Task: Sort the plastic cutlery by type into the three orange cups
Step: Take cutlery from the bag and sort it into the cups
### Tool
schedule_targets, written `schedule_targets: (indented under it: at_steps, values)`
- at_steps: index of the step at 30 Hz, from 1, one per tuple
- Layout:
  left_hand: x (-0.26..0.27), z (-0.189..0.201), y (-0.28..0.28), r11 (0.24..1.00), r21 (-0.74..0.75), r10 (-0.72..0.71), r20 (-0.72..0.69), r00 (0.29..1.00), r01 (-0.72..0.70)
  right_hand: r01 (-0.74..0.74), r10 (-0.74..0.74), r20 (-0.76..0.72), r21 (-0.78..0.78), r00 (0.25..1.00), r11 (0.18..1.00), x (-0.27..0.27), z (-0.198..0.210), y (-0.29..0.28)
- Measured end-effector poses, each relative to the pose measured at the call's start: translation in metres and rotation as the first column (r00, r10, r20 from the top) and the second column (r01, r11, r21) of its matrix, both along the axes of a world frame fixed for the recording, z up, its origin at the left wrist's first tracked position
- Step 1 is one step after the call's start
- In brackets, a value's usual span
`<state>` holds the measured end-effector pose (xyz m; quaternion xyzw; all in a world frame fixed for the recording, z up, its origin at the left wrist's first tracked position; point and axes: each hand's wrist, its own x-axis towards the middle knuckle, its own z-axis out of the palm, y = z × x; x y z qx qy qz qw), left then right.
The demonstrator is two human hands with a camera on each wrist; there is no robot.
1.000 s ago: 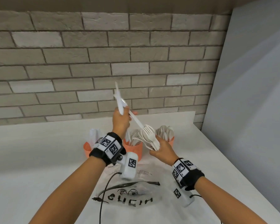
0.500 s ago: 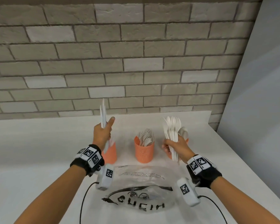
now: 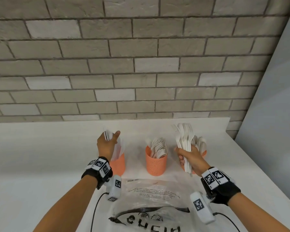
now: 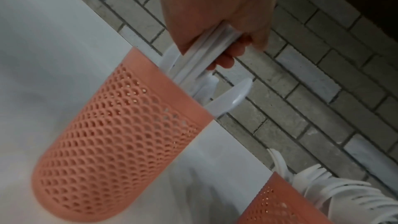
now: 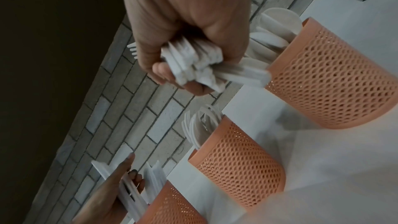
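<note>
Hands first: the left hand (image 3: 107, 144), centre-left of the frame, grips a few knives (image 4: 206, 52) with their lower ends entering the left orange cup (image 3: 118, 164). Best to lower them straight and release once they seat. The middle cup (image 3: 156, 164) holds forks. At centre-right, the right hand (image 3: 190, 158) clutches a mixed bundle of forks and spoons (image 3: 184, 138) before the spoon cup (image 5: 336, 81). Half a second ago the knives stood higher above the cup; now they have dropped toward it.
</note>
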<state>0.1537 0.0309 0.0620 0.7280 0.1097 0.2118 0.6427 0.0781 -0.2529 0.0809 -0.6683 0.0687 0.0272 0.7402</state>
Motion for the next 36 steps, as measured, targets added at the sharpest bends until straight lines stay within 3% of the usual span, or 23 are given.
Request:
schedule_targets:
  at_steps: [5, 8, 11, 14, 16, 19, 21, 26, 29, 30, 32, 34, 36]
  values:
    - [0.003, -0.007, 0.002, 0.995, 0.101, -0.014, 0.093, 0.996, 0.005, 0.001, -0.001, 0.004, -0.001, 1.0, 1.0, 0.002, -0.003, 0.0]
    - [0.0, -0.008, 0.002, 0.965, 0.261, -0.062, 0.128, 0.99, 0.027, -0.01, 0.01, 0.012, -0.004, 1.0, 1.0, 0.002, -0.003, 0.002]
    - [-0.002, -0.014, 0.001, 0.845, 0.534, -0.064, 0.089, 0.994, 0.006, -0.01, 0.01, 0.013, -0.002, 1.0, 1.0, 0.001, -0.001, 0.003]
    - [-0.008, -0.02, 0.0, 0.703, 0.712, -0.085, 0.076, 0.993, 0.005, -0.007, 0.008, 0.03, -0.009, 1.0, 1.0, -0.001, -0.001, 0.002]
    - [-0.013, -0.02, -0.001, 0.629, 0.777, -0.092, 0.06, 0.994, 0.012, -0.005, 0.006, 0.038, -0.016, 0.999, 1.0, -0.001, 0.0, 0.002]
    - [-0.017, -0.015, -0.002, 0.51, 0.848, -0.118, -0.095, 0.989, 0.142, -0.001, 0.001, 0.034, -0.013, 0.999, 1.0, -0.002, 0.0, 0.002]
    - [-0.016, -0.014, -0.004, 0.428, 0.896, -0.087, -0.094, 0.992, 0.122, -0.004, 0.004, 0.022, 0.008, 1.0, 1.0, -0.003, 0.001, 0.002]
    - [-0.012, -0.007, -0.011, 0.515, 0.854, 0.049, -0.118, 0.992, 0.076, -0.019, 0.02, -0.009, 0.107, 1.0, 0.994, -0.005, 0.005, 0.004]
    - [-0.024, 0.014, -0.03, 0.627, 0.775, -0.065, 0.153, 0.986, -0.079, -0.038, 0.038, 0.002, 0.092, 0.999, 0.995, -0.008, 0.007, 0.006]
    - [-0.03, 0.021, -0.039, 0.691, 0.722, -0.147, 0.205, 0.968, -0.048, -0.046, 0.046, 0.01, 0.085, 0.999, 0.995, -0.008, 0.008, 0.008]
    - [-0.046, 0.036, -0.062, 0.776, 0.602, -0.345, 0.157, 0.925, 0.187, -0.073, 0.072, 0.024, 0.078, 0.997, 0.994, -0.009, 0.009, 0.012]
    - [-0.062, 0.046, -0.085, 0.785, 0.464, -0.482, 0.043, 0.875, 0.41, -0.113, 0.11, 0.045, 0.078, 0.993, 0.99, -0.011, 0.009, 0.018]
    - [-0.072, 0.047, -0.105, 0.804, 0.266, -0.541, -0.041, 0.84, 0.531, -0.154, 0.148, 0.075, 0.077, 0.986, 0.985, -0.014, 0.009, 0.023]
